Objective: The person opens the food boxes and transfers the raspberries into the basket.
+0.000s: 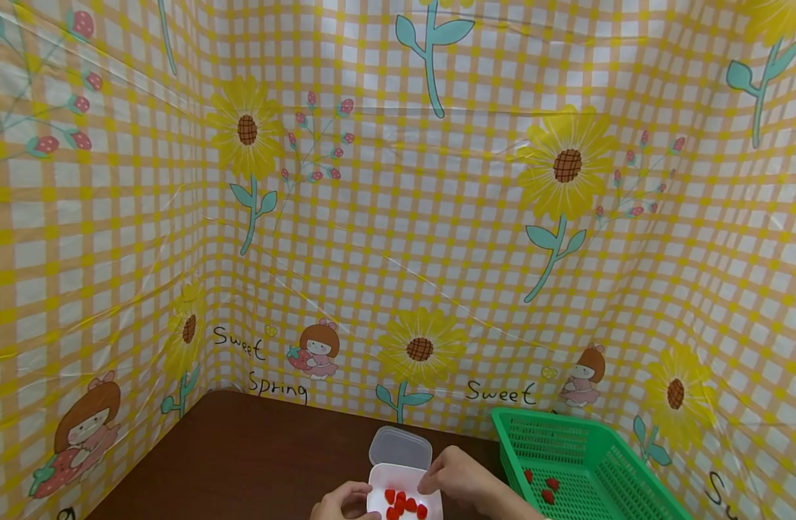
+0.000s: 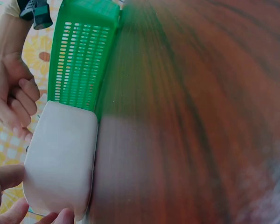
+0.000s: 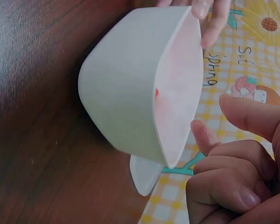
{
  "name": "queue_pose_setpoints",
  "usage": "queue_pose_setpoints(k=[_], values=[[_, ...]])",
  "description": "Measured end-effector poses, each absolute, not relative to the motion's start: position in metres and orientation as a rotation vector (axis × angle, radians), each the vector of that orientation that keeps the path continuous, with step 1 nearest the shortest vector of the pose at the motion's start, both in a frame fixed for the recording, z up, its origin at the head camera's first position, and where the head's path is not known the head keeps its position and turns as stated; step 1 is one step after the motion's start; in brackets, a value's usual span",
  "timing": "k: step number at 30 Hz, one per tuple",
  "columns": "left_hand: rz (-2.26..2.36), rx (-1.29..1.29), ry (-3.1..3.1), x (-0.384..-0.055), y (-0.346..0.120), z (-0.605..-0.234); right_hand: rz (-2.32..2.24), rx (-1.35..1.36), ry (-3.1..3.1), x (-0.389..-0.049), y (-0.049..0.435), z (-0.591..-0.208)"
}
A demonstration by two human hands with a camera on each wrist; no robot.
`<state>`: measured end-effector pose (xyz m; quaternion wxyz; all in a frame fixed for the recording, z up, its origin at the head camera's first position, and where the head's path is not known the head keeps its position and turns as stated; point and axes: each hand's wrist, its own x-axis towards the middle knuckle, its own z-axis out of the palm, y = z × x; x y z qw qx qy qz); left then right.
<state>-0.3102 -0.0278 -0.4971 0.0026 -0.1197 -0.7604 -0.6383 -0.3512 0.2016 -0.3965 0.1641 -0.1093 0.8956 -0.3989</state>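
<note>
A white plastic container (image 1: 386, 475) stands on the dark table with several small red strawberries (image 1: 401, 503) inside. My left hand (image 1: 343, 500) grips its left side, fingers along the wall and the thumb near the front. In the left wrist view, fingertips press the container's wall (image 2: 63, 154). Over the right rim reaches my right hand (image 1: 459, 477). In the right wrist view its thumb and index finger are apart with nothing between them, the index fingertip (image 3: 201, 133) right by the rim and the other fingers curled.
Behind the container lies a translucent lid (image 1: 401, 448). To the right, a green plastic basket (image 1: 508, 440) holds a few strawberries (image 1: 549, 496). A yellow checked cloth (image 1: 385, 217) hangs behind and at both sides. Brown tabletop (image 1: 255, 455) extends to the left.
</note>
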Motion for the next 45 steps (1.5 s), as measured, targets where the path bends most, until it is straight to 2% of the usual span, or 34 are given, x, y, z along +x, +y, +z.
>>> queue_pose_setpoints(k=[12, 28, 34, 42, 45], values=[[-2.002, -0.326, -2.440, -0.310, -0.028, -0.496, -1.127, -0.232, 2.540, -0.349, 0.179, -0.409], [-1.930, -0.412, -2.373, -0.312, -0.028, -0.500, -1.091, -0.465, 2.557, -0.344, 0.159, -0.426], [-1.908, -0.429, -2.370, -0.313, -0.030, -0.502, -1.128, -0.469, 2.522, -0.344, 0.154, -0.433], [-1.917, -0.468, -2.368, -0.314, -0.030, -0.504, -0.970, -0.681, 2.777, -0.343, 0.148, -0.448], [-1.916, -0.463, -2.357, -0.313, -0.030, -0.503, -1.037, -0.672, 2.762, -0.342, 0.146, -0.452]])
